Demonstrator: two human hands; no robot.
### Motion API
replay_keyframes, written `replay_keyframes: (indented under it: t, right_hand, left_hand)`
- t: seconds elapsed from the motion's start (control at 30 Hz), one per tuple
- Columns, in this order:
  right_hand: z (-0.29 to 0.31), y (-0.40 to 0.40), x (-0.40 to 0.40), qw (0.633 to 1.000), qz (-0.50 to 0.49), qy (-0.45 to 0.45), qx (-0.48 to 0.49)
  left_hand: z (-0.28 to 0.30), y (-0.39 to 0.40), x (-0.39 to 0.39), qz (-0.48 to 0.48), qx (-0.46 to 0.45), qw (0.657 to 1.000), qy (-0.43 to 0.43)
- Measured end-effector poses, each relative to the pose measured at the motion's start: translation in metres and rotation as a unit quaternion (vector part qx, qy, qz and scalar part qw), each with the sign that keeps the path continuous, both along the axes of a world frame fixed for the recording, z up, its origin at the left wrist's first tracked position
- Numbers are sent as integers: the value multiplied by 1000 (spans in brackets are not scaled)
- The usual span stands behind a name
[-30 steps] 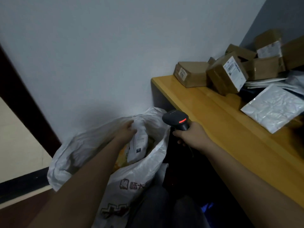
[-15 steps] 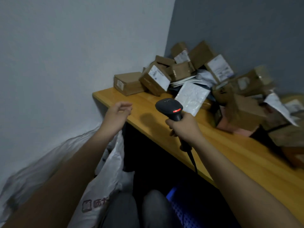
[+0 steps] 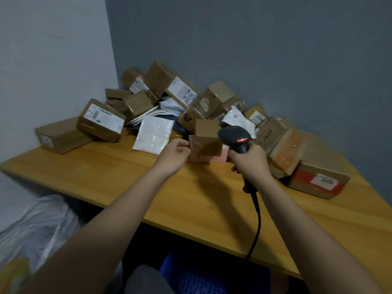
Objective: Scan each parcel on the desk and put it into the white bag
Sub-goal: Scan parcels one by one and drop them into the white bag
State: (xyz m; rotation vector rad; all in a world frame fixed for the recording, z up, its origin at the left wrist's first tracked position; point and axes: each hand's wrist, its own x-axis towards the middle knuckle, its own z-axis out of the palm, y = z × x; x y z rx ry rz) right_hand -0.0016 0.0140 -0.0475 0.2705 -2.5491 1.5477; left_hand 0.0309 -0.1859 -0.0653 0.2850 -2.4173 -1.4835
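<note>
Hands: L hand empty, fingers loosely curled, just beside small brown box; not touching as far as visible.
R hand: wrapped round scanner grip, red light on.
Box: sits atop pink parcel at front of pile, on desk.
Handling: prob. light, stiff cardboard; take by opposite side faces. Label not visible.
Bag: white bag on floor, lower L, well apart.

Dim room corner — pale wall, grey wall, wooden desk
</note>
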Motion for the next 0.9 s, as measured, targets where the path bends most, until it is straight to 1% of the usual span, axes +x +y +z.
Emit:
replay_keyframes:
  t: [0.1,0.23,0.37,0.43,0.5,0.57,0.63,0.7,0.8,0.9]
  right_hand:
    - [0,28,-20,999,-24,-9,-24]
    - [3,49,-36,998,-37,-3,-46]
    - [5,60,-48,998,-44,0,-54]
    - [8,65,-54,997,-46,1,-57]
    - [13,72,-59,997,-50,4,-60]
    - [18,78,-65,996,-57,11,-64]
    - [22,80,-70,996,-62,19,-55]
    - [27,80,-75,997,-65,21,-43]
    - [30,79,-81,997,-70,14,-38]
    - [29,77,-81,997,-69,6,-45]
  left_hand:
    - [1,27,-30,-1,-58,998,9]
    - [1,50,-61,60,-173,983,-3]
    - [16,72,-91,69,-255,963,53]
    - [28,82,-107,60,-283,955,59]
    - [36,90,-124,50,-275,959,34]
    - [40,95,-141,46,-244,969,-17]
    - [41,97,-156,55,-230,970,-57]
    - [39,99,-168,74,-227,968,-76]
    - [37,98,-180,100,-194,973,-76]
    - [38,98,-181,112,-180,976,-44]
